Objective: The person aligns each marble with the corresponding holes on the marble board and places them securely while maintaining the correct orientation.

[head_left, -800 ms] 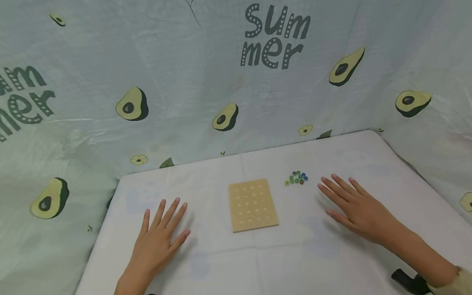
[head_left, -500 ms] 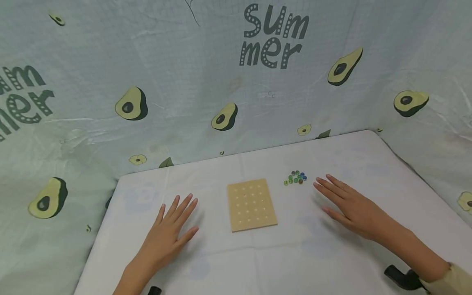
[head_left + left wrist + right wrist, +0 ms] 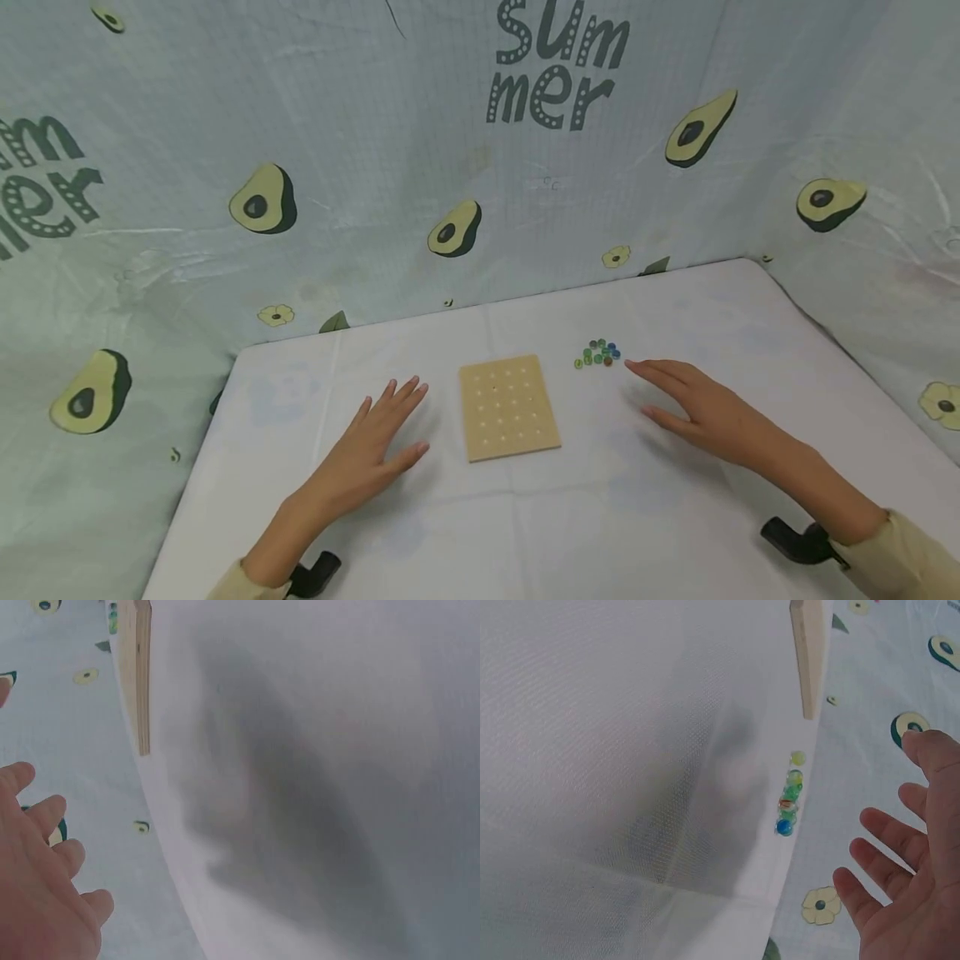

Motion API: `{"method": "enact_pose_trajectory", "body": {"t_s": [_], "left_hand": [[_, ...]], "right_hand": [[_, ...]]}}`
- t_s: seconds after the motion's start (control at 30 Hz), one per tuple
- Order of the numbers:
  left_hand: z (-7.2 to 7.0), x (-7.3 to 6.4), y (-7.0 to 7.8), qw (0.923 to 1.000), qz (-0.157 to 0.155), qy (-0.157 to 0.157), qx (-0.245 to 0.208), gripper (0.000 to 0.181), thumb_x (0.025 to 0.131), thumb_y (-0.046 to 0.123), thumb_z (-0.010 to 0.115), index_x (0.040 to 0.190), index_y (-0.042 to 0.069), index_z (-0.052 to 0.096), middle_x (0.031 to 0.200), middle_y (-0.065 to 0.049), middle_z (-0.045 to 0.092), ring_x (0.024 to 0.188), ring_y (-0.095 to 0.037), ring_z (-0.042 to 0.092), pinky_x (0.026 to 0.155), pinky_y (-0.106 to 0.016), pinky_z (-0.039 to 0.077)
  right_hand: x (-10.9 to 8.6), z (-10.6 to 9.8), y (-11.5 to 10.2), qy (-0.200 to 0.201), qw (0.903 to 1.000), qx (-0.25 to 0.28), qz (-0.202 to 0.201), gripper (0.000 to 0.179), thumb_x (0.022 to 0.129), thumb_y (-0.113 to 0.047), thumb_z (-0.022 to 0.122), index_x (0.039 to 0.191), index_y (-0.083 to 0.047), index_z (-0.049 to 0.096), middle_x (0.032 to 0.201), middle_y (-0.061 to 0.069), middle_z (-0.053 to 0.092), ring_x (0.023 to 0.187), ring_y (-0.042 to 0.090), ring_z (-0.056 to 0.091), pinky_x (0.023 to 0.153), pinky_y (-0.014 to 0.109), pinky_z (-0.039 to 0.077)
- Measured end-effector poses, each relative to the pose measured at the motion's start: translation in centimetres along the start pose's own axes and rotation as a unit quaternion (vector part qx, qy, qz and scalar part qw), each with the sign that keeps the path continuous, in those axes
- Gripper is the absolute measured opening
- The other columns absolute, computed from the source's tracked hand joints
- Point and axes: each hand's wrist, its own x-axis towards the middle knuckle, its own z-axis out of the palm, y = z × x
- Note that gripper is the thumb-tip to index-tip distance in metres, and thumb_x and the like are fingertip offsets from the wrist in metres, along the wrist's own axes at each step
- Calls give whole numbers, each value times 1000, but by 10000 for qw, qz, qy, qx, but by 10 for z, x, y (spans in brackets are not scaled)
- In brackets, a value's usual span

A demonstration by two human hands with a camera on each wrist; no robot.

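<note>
Wooden board now lies nearer the left hand; marbles, nearer fingertips of the right hand. Fingers extend — reach shortens, nothing gripped.

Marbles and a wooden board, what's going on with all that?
A person's left hand hangs over the white table, beside a wooden board with rows of pale dots. The right hand is close to a bunch of marbles but not touching them. Neither has anything in its grip. The marbles lie together on the table, to the right of the board, and none sits on it.
</note>
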Motion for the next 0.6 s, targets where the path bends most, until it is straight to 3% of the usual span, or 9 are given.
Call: {"method": "enact_pose_trajectory", "body": {"t_s": [0.17, 0.4, 0.6], "left_hand": [[7, 7, 6, 9992, 3, 3, -397, 71, 102, 38, 61, 163, 26, 26, 169, -2, 23, 155, -38, 14, 121, -67, 9], [12, 18, 13, 9940, -195, -27, -1077, 74, 103, 42, 59, 164, 27, 20, 169, -1, 21, 156, -34, 11, 123, -63, 10], [19, 30, 18, 9845, -661, -51, -1627, 78, 99, 46, 65, 161, 43, 18, 168, 7, 22, 157, -28, 14, 122, -62, 19]], "right_hand": [[4, 0, 4, 26, 9986, 431, 289, 55, 103, -33, 63, 154, -19, 47, 149, 10, 52, 137, 36, 48, 106, 61, 45], [9, 1, 11, 235, 9940, 1009, 343, 49, 101, -29, 66, 148, -19, 55, 143, 9, 59, 116, 35, 65, 92, 54, 56], [16, 4, 19, 439, 9924, 1114, 296, 48, 100, -25, 68, 146, -18, 58, 132, 6, 67, 108, 26, 68, 90, 47, 58]]}}
